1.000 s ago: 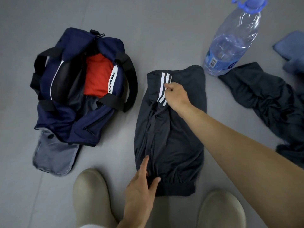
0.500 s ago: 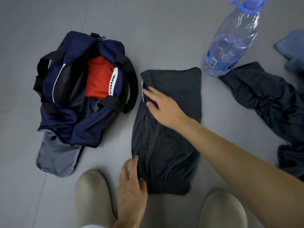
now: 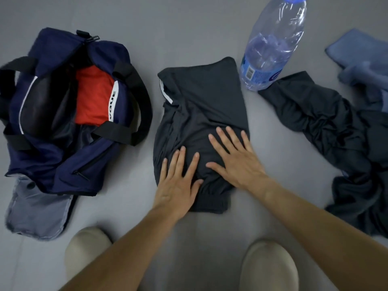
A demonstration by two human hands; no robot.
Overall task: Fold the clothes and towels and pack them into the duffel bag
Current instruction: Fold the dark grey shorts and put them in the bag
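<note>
Both hands, left hand (image 3: 178,181) and right hand (image 3: 235,158), press flat, fingers spread, gripping nothing, on the folded dark garment (image 3: 201,106) mid-frame; next likely lifting it into the duffel bag (image 3: 63,164) upper left.

Left hand (image 3: 178,183), right hand (image 3: 235,158) flat, fingers spread

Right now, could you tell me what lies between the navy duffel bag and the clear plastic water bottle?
The folded dark grey garment lies there, as the head view shows.

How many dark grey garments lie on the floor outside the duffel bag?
2: a folded garment in the middle, and a crumpled garment at the right beside the water bottle; that heap may hide more.
</note>
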